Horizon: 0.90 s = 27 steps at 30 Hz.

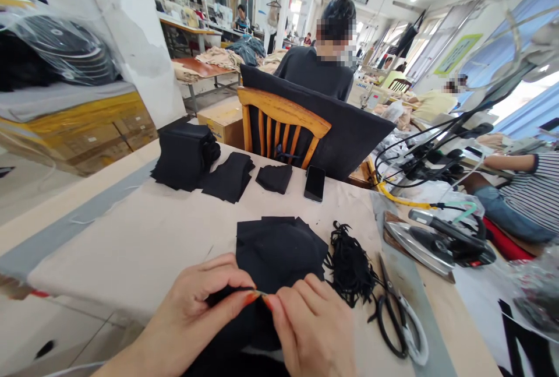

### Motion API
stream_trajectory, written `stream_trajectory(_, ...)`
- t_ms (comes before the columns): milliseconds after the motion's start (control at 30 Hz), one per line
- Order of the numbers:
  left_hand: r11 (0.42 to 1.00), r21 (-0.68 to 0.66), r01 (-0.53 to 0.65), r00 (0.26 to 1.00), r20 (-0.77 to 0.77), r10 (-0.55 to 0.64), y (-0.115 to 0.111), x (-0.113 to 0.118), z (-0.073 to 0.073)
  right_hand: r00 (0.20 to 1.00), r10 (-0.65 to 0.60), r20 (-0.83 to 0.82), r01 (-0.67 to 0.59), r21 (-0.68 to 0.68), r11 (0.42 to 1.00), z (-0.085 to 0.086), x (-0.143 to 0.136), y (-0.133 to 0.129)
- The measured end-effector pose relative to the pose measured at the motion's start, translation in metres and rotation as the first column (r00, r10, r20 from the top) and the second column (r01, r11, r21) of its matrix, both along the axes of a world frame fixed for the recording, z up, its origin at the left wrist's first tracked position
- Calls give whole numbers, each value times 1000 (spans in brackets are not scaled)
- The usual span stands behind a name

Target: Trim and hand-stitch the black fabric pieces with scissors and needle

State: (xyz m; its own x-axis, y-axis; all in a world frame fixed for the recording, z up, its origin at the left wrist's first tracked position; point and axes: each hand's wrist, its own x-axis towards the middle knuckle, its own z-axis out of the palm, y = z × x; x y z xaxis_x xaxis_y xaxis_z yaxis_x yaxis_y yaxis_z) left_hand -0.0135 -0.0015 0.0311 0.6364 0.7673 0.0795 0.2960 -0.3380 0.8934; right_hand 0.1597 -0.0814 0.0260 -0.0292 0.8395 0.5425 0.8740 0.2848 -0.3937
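My left hand (198,301) is closed, its thumb and forefinger pinching the edge of a black fabric piece (247,324). Close beside it, my right hand (312,324) pinches the same edge, so the fingertips of both hands nearly meet. Much of the held piece is hidden below and behind the hands. Just beyond them lies a loose pile of black fabric panels (279,246). A tangled bundle of thin black strips (351,266) is to the right of that pile. Scissors (395,307) with black and white-wrapped handles rest nearer my right hand.
Black fabric stacks (183,155), (229,176) and a smaller one (274,178) line the far side of the cloth-covered table (144,225), beside a phone (315,183). An iron (437,243) sits at the right edge near cables. Beyond, a person sits before a wooden chair (283,112).
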Motion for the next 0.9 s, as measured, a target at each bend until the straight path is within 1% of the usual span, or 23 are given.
stream_trajectory(33, 1000, -7, -8, 1000, 16, 8, 0, 1, 0, 987, 5, -162, -18, -78, 997, -6, -4, -1)
stream_trajectory(67, 1000, -13, -15, 999, 36, 16, -1, 1, -1, 934, 4, -356, -72, -176, 982, -13, -9, -1)
stream_trajectory(100, 1000, -23, -20, 998, 54, 21, -2, 2, -1, 836, -18, -548, -155, -268, 951, -20, -14, -1)
stream_trajectory(133, 999, -35, -23, 997, 69, 26, -2, 3, -1, 708, -64, -703, -253, -337, 907, -27, -18, -2)
stream_trajectory(167, 999, -46, -26, 996, 83, 30, -3, 4, -1, 581, -116, -806, -342, -370, 864, -33, -22, -1)
stream_trajectory(200, 998, -57, -32, 995, 93, 37, -3, 5, -1, 475, -164, -864, -412, -383, 827, -37, -24, -1)
stream_trajectory(233, 997, -69, -37, 994, 98, 44, -3, 5, -1, 402, -195, -895, -452, -379, 807, -39, -25, -1)
stream_trajectory(267, 996, -83, -34, 994, 101, 43, -3, 5, -2, 370, -211, -905, -462, -377, 803, -39, -24, 0)
stream_trajectory(300, 993, -115, -30, 994, 102, 42, -3, 5, -2, 387, -212, -897, -445, -383, 809, -37, -22, 0)
stream_trajectory(333, 984, -173, -30, 993, 108, 50, -3, 5, -4, 443, -198, -874, -406, -393, 825, -34, -19, 1)
stream_trajectory(367, 964, -264, -32, 990, 122, 67, -3, 4, -6, 518, -183, -836, -349, -402, 846, -31, -15, 2)
stream_trajectory(400, 924, -380, -38, 985, 143, 99, -3, 4, -8, 583, -175, -794, -294, -406, 865, -27, -11, 2)
stream_trajectory(433, 868, -495, -40, 975, 169, 141, -3, 4, -10, 619, -178, -765, -252, -408, 877, -23, -7, 3)
stream_trajectory(467, 806, -590, -37, 963, 195, 187, -3, 4, -12, 622, -188, -760, -234, -409, 882, -20, -5, 5)
stream_trajectory(500, 757, -653, -31, 950, 217, 226, -3, 4, -15, 594, -198, -780, -241, -407, 881, -18, -3, 6)
stream_trajectory(533, 730, -683, -22, 939, 237, 250, -3, 4, -16, 548, -210, -810, -264, -406, 875, -17, -3, 8)
stream_trajectory(600, 727, -687, -24, 929, 253, 270, -3, 5, -19, 462, -243, -853, -308, -411, 858, -14, -8, 11)
stream_trajectory(667, 738, -674, -41, 930, 245, 276, -4, 4, -19, 407, -278, -870, -330, -424, 844, -13, -14, 15)
stream_trajectory(733, 754, -654, -66, 936, 222, 274, -4, 3, -20, 365, -297, -882, -334, -422, 843, -11, -21, 17)
stream_trajectory(800, 778, -622, -88, 948, 188, 258, -3, 1, -20, 353, -275, -895, -330, -393, 858, -11, -26, 19)
stream_trajectory(900, 831, -541, -125, 961, 141, 237, -2, -1, -20, 401, -231, -886, -299, -365, 881, -11, -28, 18)
